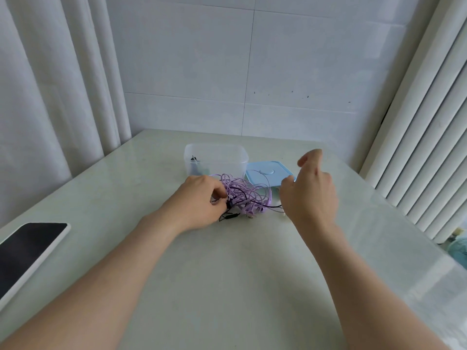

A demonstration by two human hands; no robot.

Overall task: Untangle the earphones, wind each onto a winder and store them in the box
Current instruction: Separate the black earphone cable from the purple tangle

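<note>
Pale green table (227, 274), with a white tiled wall behind and curtains hanging at both sides. Near the middle of the table the earphones (242, 195) are lying as one loose knot, purple loops crossing a thin black cord (228, 218). The left hand (199, 200) is pinching the black cord at the knot's left edge, thumb and fingers curled tight on it. The right hand (309, 190) is hovering just right of the knot, raised off the table, fingers loosely bent and apart, gripping nothing that I can see. Just behind the knot the clear box (217, 152) is standing with its top off; something small and dark is sitting inside that I cannot make out. Its blue lid (265, 173) is lying flat beside it, partly hidden by the right hand. A dark-screened tablet (27, 251) is resting at the far left edge.

I am judging the main risk to be a hard pull on the black cord while purple loops are crossing it, which would be tightening the knot or dragging the whole bundle. A sweeping right hand could also be knocking the lid or the light box.
</note>
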